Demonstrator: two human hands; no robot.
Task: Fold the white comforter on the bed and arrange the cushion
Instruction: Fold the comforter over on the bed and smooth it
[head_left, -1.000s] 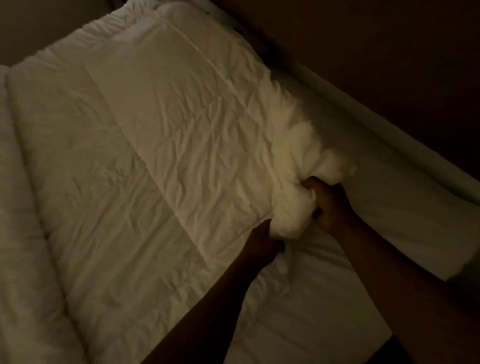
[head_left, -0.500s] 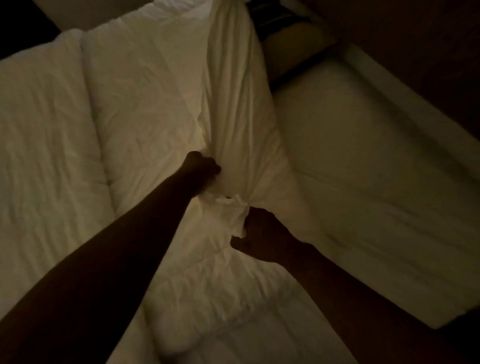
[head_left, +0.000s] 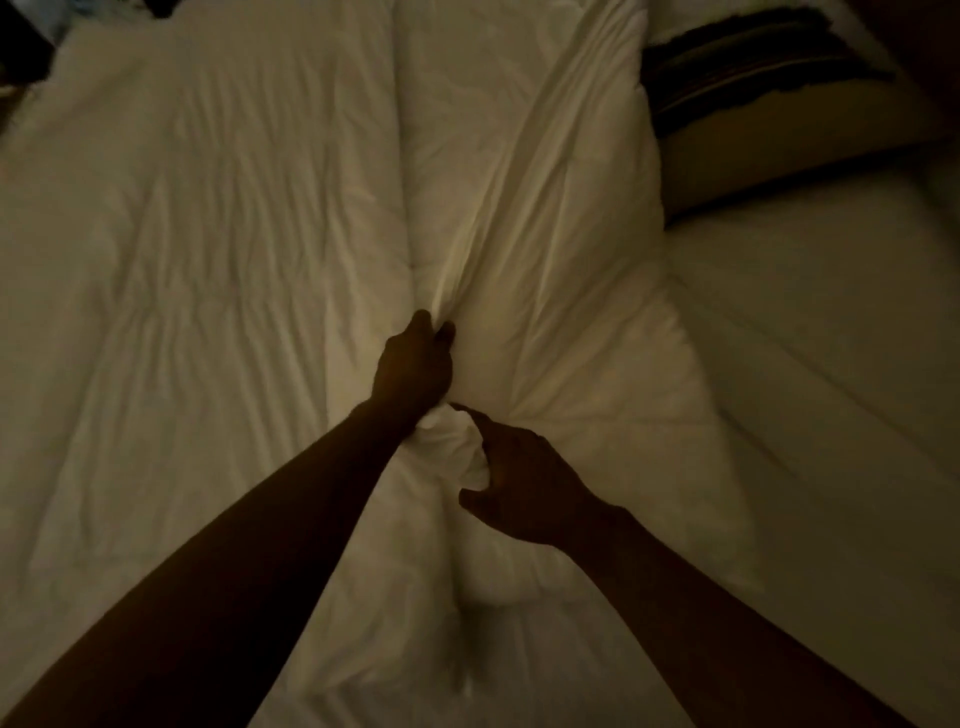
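The white comforter (head_left: 208, 249) lies wrinkled over the left and middle of the bed in dim light. Its right part is gathered into a raised fold (head_left: 561, 218) running toward the top. My left hand (head_left: 415, 366) is shut on a pinch of that fold near the middle. Just below it, my right hand (head_left: 519, 488) grips a bunched corner of the comforter. A cushion (head_left: 753, 88) with dark stripes lies at the top right, partly tucked behind the raised fold.
The bare mattress sheet (head_left: 831, 364) shows on the right side of the bed. Dark surroundings border the top left corner (head_left: 21, 31) and the top right.
Both hands carried the gathered comforter edge leftward from the bed's right side. The fold now stands over the middle, and the bare sheet and striped cushion have come into view.
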